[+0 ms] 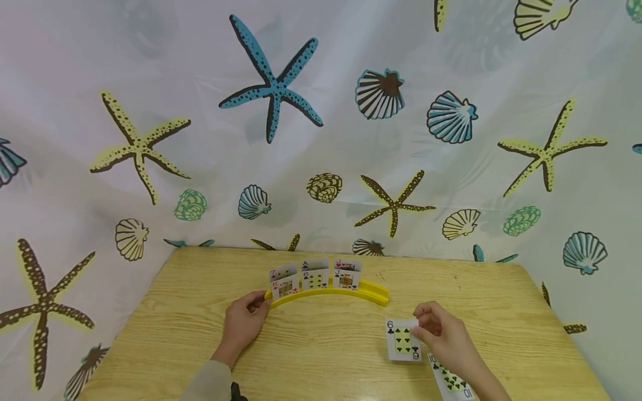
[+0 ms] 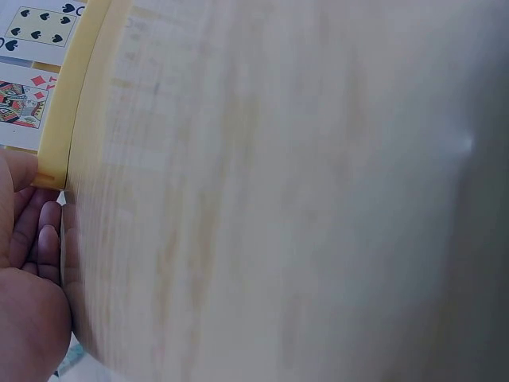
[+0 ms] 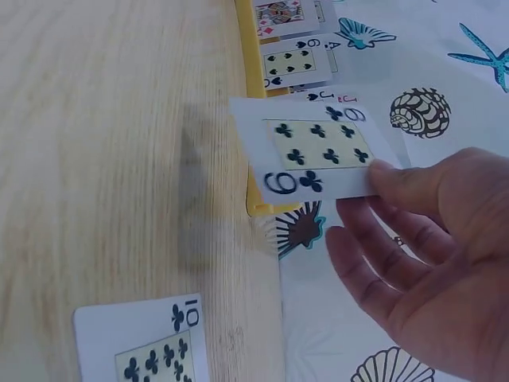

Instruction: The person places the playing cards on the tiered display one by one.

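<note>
My right hand (image 1: 446, 335) pinches a six of clubs playing card (image 1: 400, 350) by its edge between thumb and fingers, face showing, above the table. In the right wrist view the card (image 3: 318, 151) overlaps the right end of a curved yellow card holder (image 1: 373, 292). My left hand (image 1: 244, 322) grips the holder's left end with thumb and curled fingers. Cards stand in the holder in two rows: a king of diamonds (image 1: 285, 287), a six of spades (image 1: 315, 280) and a jack (image 1: 346, 279) in front; a seven, an ace and another jack behind.
A ten of clubs (image 1: 451, 383) lies face up on the wooden table (image 1: 311, 351), partly behind my right forearm in the head view. A white curtain (image 1: 331, 145) printed with starfish and shells hangs behind the table and at both sides.
</note>
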The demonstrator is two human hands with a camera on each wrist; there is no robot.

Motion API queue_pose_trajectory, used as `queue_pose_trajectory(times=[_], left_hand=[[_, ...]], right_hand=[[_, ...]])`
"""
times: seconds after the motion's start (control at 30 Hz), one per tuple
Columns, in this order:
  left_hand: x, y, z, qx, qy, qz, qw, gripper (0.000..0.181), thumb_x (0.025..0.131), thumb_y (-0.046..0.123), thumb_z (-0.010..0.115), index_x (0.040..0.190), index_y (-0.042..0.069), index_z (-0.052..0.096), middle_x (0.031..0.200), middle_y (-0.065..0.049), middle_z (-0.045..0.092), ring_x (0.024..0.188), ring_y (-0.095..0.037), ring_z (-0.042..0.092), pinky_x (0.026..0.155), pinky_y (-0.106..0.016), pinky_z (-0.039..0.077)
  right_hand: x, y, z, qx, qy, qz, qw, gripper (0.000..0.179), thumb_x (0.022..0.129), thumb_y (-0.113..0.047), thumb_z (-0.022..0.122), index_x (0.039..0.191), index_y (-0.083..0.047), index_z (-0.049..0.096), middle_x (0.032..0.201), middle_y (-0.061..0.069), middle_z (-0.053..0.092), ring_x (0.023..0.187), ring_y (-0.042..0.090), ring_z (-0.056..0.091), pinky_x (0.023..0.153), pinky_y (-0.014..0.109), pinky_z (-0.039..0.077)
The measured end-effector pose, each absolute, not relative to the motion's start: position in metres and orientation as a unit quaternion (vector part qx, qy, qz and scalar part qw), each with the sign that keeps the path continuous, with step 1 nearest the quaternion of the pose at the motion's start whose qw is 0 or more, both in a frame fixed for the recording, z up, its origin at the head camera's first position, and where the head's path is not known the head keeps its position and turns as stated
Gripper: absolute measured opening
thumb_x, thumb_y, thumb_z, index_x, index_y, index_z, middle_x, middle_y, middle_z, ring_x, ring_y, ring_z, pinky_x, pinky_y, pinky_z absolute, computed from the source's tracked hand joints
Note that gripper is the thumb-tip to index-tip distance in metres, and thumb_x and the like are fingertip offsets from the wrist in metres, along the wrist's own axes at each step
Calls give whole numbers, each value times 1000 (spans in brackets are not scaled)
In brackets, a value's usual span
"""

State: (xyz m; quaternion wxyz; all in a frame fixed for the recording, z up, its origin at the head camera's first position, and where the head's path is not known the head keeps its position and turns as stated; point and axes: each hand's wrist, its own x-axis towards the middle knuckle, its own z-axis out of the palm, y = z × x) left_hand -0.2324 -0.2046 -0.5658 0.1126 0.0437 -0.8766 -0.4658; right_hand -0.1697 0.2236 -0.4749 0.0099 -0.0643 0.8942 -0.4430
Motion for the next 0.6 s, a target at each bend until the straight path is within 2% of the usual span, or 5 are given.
queue_pose_trajectory(times=[0.2,0.33,0.6], left_hand=[[-232,-204,-566,42,-877,-467,110,29,101,16,73,126,4,76,106,-10,79,90,-15,69,81,-26,53],[-232,-205,-566,39,-877,-466,112,29,101,16,73,126,4,76,106,-11,79,90,-16,69,79,-26,53],[-231,-205,-565,38,-879,-462,114,29,101,17,72,126,4,76,107,-11,79,90,-17,70,80,-28,54]], right_hand=[[-182,216,-474,-52,901,-429,-40,12,99,-8,73,111,-12,72,97,1,74,89,11,69,76,23,56],[-190,214,-476,-53,897,-436,-51,6,101,-8,71,106,-12,72,98,3,74,93,13,69,76,22,57],[-210,210,-482,-81,891,-440,-86,6,100,-7,72,104,-12,72,95,3,73,90,14,69,76,23,57]])
